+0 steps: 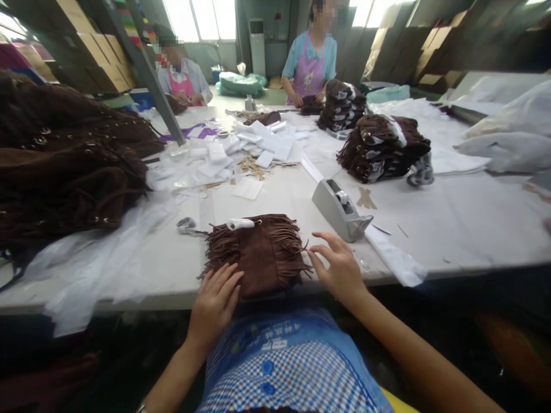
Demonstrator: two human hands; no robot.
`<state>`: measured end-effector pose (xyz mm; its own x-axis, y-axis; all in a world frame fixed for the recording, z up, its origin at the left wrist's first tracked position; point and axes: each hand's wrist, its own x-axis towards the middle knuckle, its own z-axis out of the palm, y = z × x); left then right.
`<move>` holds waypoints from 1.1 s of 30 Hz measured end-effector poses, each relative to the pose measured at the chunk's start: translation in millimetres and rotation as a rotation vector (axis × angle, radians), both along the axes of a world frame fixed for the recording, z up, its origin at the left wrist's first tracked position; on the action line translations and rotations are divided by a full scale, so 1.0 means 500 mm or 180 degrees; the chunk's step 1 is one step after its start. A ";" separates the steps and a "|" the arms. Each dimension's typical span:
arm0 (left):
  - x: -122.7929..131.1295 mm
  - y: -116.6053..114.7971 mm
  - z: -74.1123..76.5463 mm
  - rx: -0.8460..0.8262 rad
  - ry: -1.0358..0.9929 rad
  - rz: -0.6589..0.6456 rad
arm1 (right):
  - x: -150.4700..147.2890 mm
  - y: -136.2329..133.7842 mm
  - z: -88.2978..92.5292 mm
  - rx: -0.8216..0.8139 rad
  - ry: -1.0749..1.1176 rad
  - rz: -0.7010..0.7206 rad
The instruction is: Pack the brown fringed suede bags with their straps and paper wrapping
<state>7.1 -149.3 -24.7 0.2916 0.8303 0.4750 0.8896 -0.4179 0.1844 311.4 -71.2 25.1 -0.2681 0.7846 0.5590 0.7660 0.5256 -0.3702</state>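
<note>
Two bare hands at one brown fringed bag (257,261), head view. Bag lies flat on the pale surface (465,223), near edge, right in front of the person. Left hand (219,298) rests on the bag's left fringe, fingers (224,279) stretched out and close together, nothing gripped. Right hand (338,267) sits at the right fringe, thumb and forefinger tips narrowly spaced; hard to tell whether they pinch a strand. White wrapped piece (240,223) across the bag's far edge, left of centre; small grey wrapped bundle (186,225) just left of the bag.

Grey tape dispenser (338,209) just beyond the right hand, tan paper piece (366,198) beside it, white strip (394,255) reaching over the near edge. Farther off: two stacks of brown bags, nearer one (383,148), farther one (342,106). White paper scraps (262,140) mid-surface. Big brown pile (64,172) at left. Two co-workers across: one in a pink apron (181,85), one in a lilac apron (309,69).
</note>
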 end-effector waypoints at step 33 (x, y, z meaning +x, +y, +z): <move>0.065 0.073 0.008 -0.0370 0.0644 0.0157 | -0.058 0.020 -0.031 -0.0371 -0.0059 0.1494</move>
